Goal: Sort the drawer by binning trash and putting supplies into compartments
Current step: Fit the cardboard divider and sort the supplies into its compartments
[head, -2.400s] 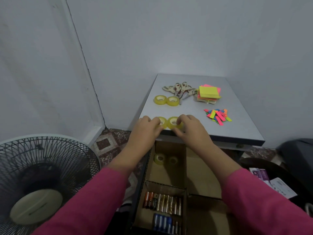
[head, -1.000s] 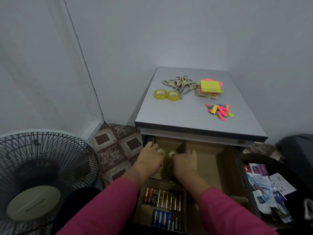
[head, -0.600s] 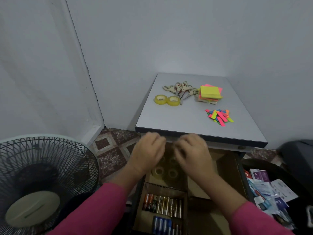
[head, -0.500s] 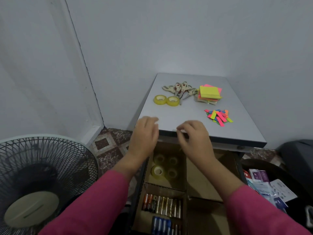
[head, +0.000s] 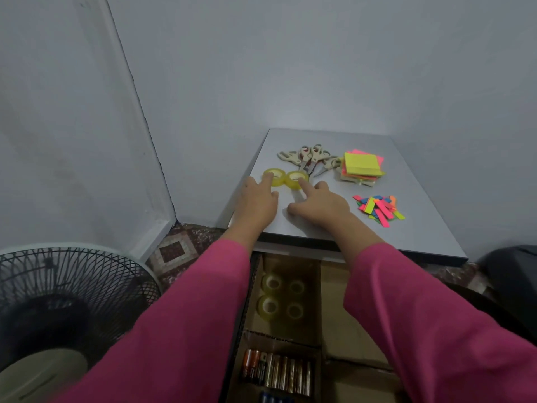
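From the head view, two rolls of clear yellowish tape lie flat and touching side by side on the grey cabinet top (head: 334,228), near its left edge: the left tape roll (head: 274,176) and the right tape roll (head: 297,179), each a glossy ring with a pale core. Just behind them sits a heap of beige-handled scissors (head: 309,158), to the right of that a stack of sticky notes (head: 361,167) with a yellow pad on top of pink and orange ones, and nearer the front right a loose pile of coloured paper strips (head: 379,209) in pink, yellow, blue and orange. Below the cabinet top the drawer (head: 343,324) stands pulled out, divided by brown cardboard walls; its far left compartment holds four more tape rolls (head: 280,296) lying flat two by two, and the compartment nearer the camera holds a row of batteries (head: 276,370). The left hand (head: 257,203) reaches over the top with fingers extended, its forefinger tip resting on the left tape roll, nothing gripped. The right hand (head: 318,203) likewise lies spread, its forefinger stretched forward and touching the near rim of the right tape roll, thumb out to the side, nothing clasped. Both arms wear pink sleeves. A black-grilled fan (head: 64,309) stands on the floor at the left
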`<act>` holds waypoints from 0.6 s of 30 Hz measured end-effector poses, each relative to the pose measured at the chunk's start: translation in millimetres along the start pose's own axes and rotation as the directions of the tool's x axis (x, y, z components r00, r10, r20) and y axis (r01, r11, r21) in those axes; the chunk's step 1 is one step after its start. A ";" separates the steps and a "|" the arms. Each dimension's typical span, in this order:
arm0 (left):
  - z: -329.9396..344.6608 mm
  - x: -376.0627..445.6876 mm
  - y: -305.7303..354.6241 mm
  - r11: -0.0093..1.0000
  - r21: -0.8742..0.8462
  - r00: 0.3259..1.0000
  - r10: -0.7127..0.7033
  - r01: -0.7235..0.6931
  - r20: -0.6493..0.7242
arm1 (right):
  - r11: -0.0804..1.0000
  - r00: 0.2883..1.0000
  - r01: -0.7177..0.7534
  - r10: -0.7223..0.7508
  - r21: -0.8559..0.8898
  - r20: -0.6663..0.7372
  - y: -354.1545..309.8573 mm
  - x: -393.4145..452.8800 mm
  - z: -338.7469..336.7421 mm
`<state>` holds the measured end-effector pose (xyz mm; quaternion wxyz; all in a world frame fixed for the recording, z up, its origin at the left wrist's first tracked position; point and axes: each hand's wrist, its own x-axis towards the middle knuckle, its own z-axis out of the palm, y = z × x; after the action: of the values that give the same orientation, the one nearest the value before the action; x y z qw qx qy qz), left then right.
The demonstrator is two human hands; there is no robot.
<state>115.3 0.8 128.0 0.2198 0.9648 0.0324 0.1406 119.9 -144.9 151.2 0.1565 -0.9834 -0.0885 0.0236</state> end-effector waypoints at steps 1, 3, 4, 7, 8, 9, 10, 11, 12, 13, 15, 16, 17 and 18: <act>1.3 1.5 0.5 1.000 0.027 1.000 0.005 -0.005 -0.003 | 1.000 1.000 -0.003 0.003 -0.008 0.012 -1.0 1.6 -0.7; 2.3 2.8 1.2 0.999 0.037 1.000 0.003 -0.003 0.003 | 1.000 1.000 -0.007 0.008 -0.010 0.027 -1.7 3.0 -1.5; 2.3 2.4 1.2 0.999 0.033 1.000 0.002 -0.002 0.001 | 1.000 1.000 -0.009 0.009 -0.006 0.027 -1.2 3.1 -1.2; 0.8 -3.0 -0.1 1.000 0.001 0.999 0.023 -0.023 -0.039 | 1.000 1.000 0.013 -0.013 0.009 -0.019 1.4 -0.4 2.2; -0.3 -5.3 -0.6 0.999 -0.020 0.998 0.032 -0.033 -0.047 | 1.000 0.999 0.025 -0.025 0.007 -0.040 2.0 -2.5 3.9; -1.5 -7.4 -1.2 0.998 -0.043 0.998 0.036 -0.038 -0.046 | 0.999 0.997 0.036 -0.036 0.005 -0.064 2.6 -4.9 5.8; -2.8 -9.8 -1.9 0.997 -0.064 0.998 0.040 -0.043 -0.039 | 0.999 0.995 0.045 -0.045 0.004 -0.089 2.9 -7.5 7.6; -4.0 -12.8 -2.1 0.995 -0.086 0.999 0.046 -0.049 -0.028 | 0.999 0.992 0.053 -0.052 0.001 -0.117 3.3 -10.7 8.6; -5.4 -16.3 -2.4 0.992 -0.111 0.998 0.054 -0.055 -0.015 | 0.998 0.988 0.060 -0.060 -0.003 -0.143 3.9 -14.3 9.4; -6.9 -20.4 -2.5 0.988 -0.140 0.998 0.065 -0.065 -0.005 | 0.997 0.983 0.072 -0.073 -0.008 -0.167 4.3 -18.5 10.0; -10.7 -30.1 -3.7 0.979 -0.182 0.996 0.094 -0.092 0.003 | 0.992 0.969 0.123 -0.125 -0.024 -0.212 4.9 -28.3 11.6; -12.6 -36.1 -4.7 0.975 -0.194 0.994 0.108 -0.105 0.004 | 0.987 0.960 0.154 -0.158 -0.033 -0.231 5.0 -34.0 12.4; -15.0 -43.3 -6.0 0.971 -0.211 0.993 0.120 -0.116 0.004 | 0.983 0.951 0.182 -0.185 -0.036 -0.248 4.8 -41.0 12.9; -17.0 -50.5 -7.8 0.963 -0.237 0.991 0.130 -0.127 0.000 | 0.979 0.943 0.201 -0.202 -0.030 -0.263 5.1 -48.0 13.4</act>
<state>62.0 8.6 126.3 0.3237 0.9329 -0.0490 0.1498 72.6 -154.3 137.7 0.1672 -0.9637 -0.1670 -0.1244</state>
